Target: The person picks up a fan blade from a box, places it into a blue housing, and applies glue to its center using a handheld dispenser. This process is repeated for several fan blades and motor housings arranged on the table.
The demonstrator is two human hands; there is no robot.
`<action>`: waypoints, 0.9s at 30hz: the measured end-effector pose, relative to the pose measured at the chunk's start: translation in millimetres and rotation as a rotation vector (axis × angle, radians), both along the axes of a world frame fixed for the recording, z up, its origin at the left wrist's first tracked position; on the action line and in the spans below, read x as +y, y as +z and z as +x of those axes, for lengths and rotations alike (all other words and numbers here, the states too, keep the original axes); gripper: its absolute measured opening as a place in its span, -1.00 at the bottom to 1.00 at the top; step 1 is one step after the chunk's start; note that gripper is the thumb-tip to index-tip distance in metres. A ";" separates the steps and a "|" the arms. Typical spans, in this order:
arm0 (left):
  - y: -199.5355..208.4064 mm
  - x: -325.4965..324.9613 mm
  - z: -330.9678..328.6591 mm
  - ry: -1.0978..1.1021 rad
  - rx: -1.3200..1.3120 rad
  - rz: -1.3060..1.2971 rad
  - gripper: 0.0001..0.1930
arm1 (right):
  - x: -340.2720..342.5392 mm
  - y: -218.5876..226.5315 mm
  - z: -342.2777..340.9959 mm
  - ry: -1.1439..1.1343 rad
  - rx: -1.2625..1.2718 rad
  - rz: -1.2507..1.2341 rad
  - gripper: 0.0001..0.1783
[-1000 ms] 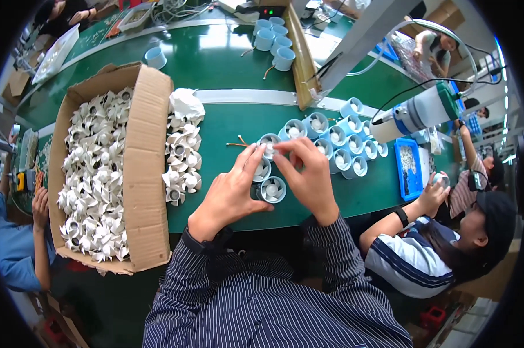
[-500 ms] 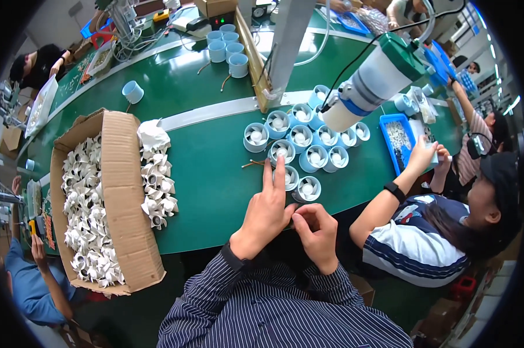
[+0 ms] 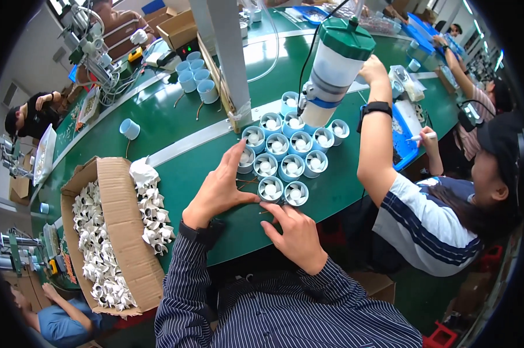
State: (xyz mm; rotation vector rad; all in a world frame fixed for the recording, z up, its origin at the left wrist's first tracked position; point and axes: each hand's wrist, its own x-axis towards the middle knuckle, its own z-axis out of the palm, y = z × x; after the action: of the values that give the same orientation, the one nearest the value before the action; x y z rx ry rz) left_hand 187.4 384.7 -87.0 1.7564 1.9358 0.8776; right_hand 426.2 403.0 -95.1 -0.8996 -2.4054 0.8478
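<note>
The cups (image 3: 291,167), pale blue with white fans inside, stand mouths up in a tight cluster on the green table (image 3: 181,182), just beyond the person's hands. The left hand (image 3: 217,188) is spread along the cluster's left edge, thumb well apart from fingers, grasping nothing; thin wires (image 3: 247,180) show beside it. The right hand (image 3: 297,235) is at the near edge, its forefinger reaching the nearest cups and its thumb standing free, so it too is loose (whether any fingertip presses on a cup, I cannot tell). Over the cluster's far side hangs a tilted bottle (image 3: 337,66) with a green lid. To the left, a box (image 3: 125,229) holds a heap of loose fans (image 3: 102,249), with more lying along its right side below a white wad (image 3: 143,173). On the right, a co-worker (image 3: 430,226) stretches one arm past the bottle and holds a white tool (image 3: 418,137) near a blue tray (image 3: 407,155). Farther back, beyond a pale strip (image 3: 199,141), sit a second group of cups and a lone cup (image 3: 129,129).
</note>
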 end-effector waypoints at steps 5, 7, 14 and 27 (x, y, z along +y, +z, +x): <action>-3.9 22.7 7.5 -0.062 0.025 -0.040 0.36 | 13.5 0.5 9.0 -0.058 -0.002 0.044 -0.60; -5.5 30.5 11.1 -0.066 0.046 -0.018 0.37 | 19.1 0.7 14.1 -0.093 0.013 0.025 -0.67; -9.0 60.5 26.6 -0.113 -0.022 -0.015 0.30 | 44.5 -5.4 36.8 -0.192 0.018 0.068 -0.83; -31.5 88.1 53.2 -0.080 0.007 0.111 0.15 | 61.6 -22.3 48.4 -0.359 0.023 0.192 -0.77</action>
State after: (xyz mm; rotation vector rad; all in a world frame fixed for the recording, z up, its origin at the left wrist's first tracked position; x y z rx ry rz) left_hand 240.6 472.8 -118.4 1.8884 1.8385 0.9686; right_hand 474.6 464.6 -117.4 -1.1862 -2.1661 0.4816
